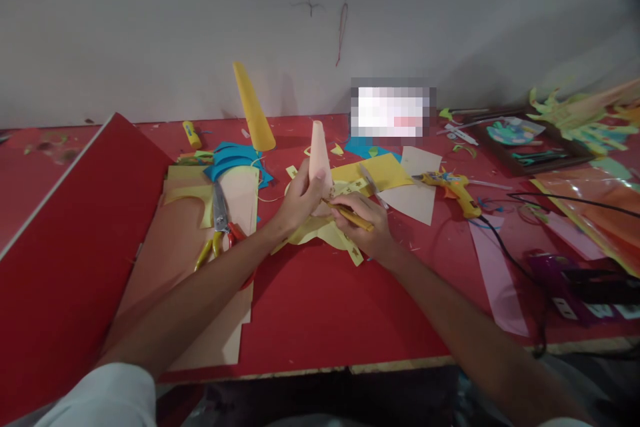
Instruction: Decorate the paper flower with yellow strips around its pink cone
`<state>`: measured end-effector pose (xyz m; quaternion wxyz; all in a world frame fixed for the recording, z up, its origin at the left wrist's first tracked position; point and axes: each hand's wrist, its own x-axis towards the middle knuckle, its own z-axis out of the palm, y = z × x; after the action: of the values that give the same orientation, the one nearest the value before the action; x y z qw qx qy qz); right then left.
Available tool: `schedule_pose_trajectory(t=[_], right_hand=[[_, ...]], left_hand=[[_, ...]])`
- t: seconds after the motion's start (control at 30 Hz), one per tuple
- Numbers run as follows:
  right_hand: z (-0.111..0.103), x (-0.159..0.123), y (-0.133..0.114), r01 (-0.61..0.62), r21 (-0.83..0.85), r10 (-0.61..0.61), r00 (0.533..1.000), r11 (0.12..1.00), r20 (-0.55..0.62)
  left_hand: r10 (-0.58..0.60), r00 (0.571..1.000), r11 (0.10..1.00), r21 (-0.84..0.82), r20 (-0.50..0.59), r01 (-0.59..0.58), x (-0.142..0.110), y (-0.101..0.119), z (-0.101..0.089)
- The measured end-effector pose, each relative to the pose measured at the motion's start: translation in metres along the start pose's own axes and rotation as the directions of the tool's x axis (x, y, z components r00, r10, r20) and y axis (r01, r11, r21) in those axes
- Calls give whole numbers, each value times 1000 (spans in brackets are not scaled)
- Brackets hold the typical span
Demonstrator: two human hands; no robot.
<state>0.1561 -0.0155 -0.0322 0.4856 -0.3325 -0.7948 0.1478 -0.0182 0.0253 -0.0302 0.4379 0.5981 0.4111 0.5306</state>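
My left hand [301, 199] is closed around the lower part of a pale peach paper cone [320, 153], which stands nearly upright with its narrow end up. In my right hand [367, 225] is a slim yellow pencil-like stick [356, 217], its tip at the cone's lower edge. Whether it is a pencil or a pen I cannot make out. Beneath both hands lies a pale yellow paper cutout [316, 232] with strips bearing small dark star shapes [354, 252]. Part of the cutout is hidden by my hands.
Scissors [220, 217] lie on stacked paper sheets [185, 267] at left, beside a leaning red board [75, 240]. A yellow paper cone [253, 110] stands behind. At right are a yellow glue gun [457, 192] with a black cord, a tool tray [530, 147] and a purple device [555, 287].
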Motion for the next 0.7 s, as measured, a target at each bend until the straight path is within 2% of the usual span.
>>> schedule_pose_trajectory(t=[0.2,0.37,0.5,0.6,0.7], right_hand=[[-1,2,-1,-17,-7,17,1000,1000,8],[-2,2,-3,10,27,-11,1000,1000,29],[-3,0,-8,7,-6,-8,993,1000,-117],[-7,2,-13,-5,-26,-2,965,1000,-260],[-15,7,-16,23,-62,-40,955,998,-293]], left_hand=[[-3,1000,999,44,1,3,0,0,-1],[-23,998,999,-43,58,25,-1,4,1],[-34,994,993,-107,103,45,-3,8,1],[-78,990,986,-138,113,94,-5,10,1],[-103,986,981,-149,129,122,-6,10,1]])
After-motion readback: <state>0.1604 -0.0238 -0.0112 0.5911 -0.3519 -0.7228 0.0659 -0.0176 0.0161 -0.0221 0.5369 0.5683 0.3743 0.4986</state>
